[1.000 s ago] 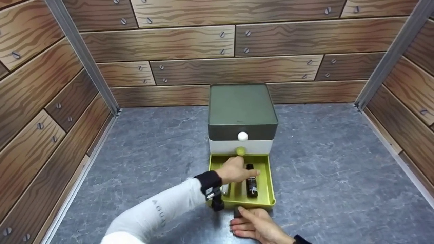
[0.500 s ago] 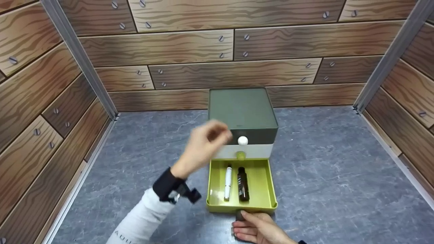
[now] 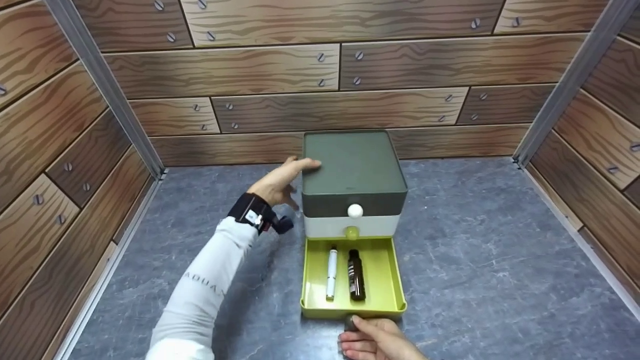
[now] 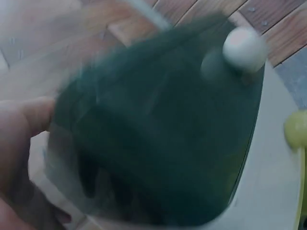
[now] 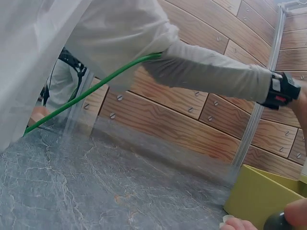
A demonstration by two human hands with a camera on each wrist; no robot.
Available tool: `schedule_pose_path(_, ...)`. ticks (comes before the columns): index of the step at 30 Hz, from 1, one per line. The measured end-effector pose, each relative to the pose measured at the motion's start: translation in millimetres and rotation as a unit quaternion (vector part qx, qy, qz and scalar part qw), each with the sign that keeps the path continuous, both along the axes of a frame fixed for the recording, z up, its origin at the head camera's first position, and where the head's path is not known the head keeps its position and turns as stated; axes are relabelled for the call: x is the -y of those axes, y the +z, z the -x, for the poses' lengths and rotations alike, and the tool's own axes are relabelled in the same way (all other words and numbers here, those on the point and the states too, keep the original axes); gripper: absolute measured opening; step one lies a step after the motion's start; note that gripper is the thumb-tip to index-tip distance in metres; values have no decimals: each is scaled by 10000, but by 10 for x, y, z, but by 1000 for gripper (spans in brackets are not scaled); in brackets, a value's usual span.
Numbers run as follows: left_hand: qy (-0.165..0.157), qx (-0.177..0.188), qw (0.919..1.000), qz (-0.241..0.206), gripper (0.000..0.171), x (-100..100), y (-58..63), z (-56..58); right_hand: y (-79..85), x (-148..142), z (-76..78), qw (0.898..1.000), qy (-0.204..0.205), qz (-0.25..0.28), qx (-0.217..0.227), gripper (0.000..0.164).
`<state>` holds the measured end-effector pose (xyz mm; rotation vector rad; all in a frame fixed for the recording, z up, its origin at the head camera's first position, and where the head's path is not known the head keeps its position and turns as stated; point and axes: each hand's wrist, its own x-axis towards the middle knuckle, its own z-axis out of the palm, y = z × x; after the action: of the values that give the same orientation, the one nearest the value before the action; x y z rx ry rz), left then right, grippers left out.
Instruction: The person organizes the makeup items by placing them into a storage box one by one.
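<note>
A small drawer unit [image 3: 356,162] has a dark green top section, a white middle drawer [image 3: 325,226] and a yellow-green bottom drawer [image 3: 314,272] pulled out. Inside that drawer lie a white pen-like stick [image 3: 332,274] and a dark bottle [image 3: 356,275], side by side. At the unit's upper left edge is my left hand [image 3: 277,184], fingers spread, one digit reaching over the top. The left wrist view is blurred, so firm contact is hard to judge. In front, my right hand [image 3: 377,340] pinches the bottom drawer's dark knob [image 5: 278,221] between thumb and fingers.
A white knob [image 3: 355,211] and a yellow-green knob [image 3: 352,232] stick out from the upper drawers. Wood-patterned walls [image 3: 320,70] enclose the grey marbled surface [image 3: 465,250] on the back and sides. A green cord [image 5: 96,87] hangs by the person's clothing.
My left hand has risen out of the bottom drawer and moved to the unit's upper left side. The bottle shifted slightly left within the drawer. My right hand stays on the knob.
</note>
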<state>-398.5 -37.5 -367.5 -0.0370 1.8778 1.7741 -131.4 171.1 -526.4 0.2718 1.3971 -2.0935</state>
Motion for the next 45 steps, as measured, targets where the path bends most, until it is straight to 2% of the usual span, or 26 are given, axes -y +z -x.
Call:
schedule_pose_path(3, -378, 603, 9972, -243, 80, 44, -102, 67, -7, 21, -3, 10000, 76, -35, -49, 46)
schedule_pose_path(6, -611, 816, 9938, -434, 66, 72, -162, 68, -14, 27, -5, 9999, 114, -38, -7, 47)
schedule_pose_path(11, -767, 879, 9913, -612, 59, 77, -200, 41, -18, 18, -3, 9998, 123, -38, 116, 46)
schedule_pose_path(19, -732, 834, 9917, -654, 60, 58, -202, 52, 18, -9, 34, 9996, 34, 185, 228, 49)
schedule_pose_path(27, -797, 716, 9920, -661, 61, 5, -214, 67, 33, -107, 100, 9978, 150, 652, -35, 30)
schedule_pose_path(40, -878, 594, 9925, -610, 60, 18, -203, 69, 41, -118, 157, 9942, 166, 1064, -43, 22)
schedule_pose_path(45, -836, 601, 9928, -616, 60, 24, -202, 60, 82, -98, 260, 9961, -75, 864, -133, 25)
